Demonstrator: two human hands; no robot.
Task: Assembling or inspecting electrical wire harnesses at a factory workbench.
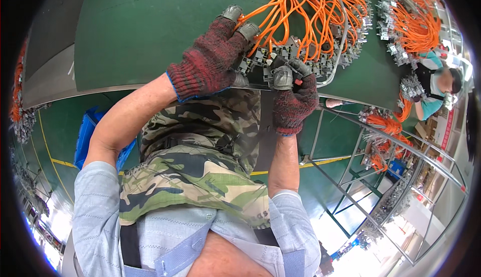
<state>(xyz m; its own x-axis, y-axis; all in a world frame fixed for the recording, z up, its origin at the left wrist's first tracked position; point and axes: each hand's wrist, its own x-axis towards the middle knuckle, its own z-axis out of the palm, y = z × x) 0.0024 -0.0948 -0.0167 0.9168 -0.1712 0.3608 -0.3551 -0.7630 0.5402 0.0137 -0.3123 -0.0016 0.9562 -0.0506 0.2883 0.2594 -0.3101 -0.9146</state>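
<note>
My left hand (pixel 213 56) wears a red and black knitted glove with grey-wrapped fingertips. Its fingers curl around an orange cable (pixel 258 10), and the thumb lies beside grey connectors (pixel 260 55) near the table's front edge. In a matching glove, my right hand (pixel 295 94) is closed on a small black tool (pixel 276 62) with a red part showing below the fingers. The tool's tip is close to the connectors; whether it touches one cannot be made out. A large bundle of orange cables (pixel 313 14) fans out over the green table (pixel 150 36), ending in several grey connectors.
A grey hose-like loop (pixel 344 31) curves around the bundle. More orange cable bundles (pixel 418 29) lie at the right. A metal rack (pixel 371 126) stands at lower right, and a blue crate (pixel 87 136) is below the table at left. A co-worker (pixel 436 84) is at far right.
</note>
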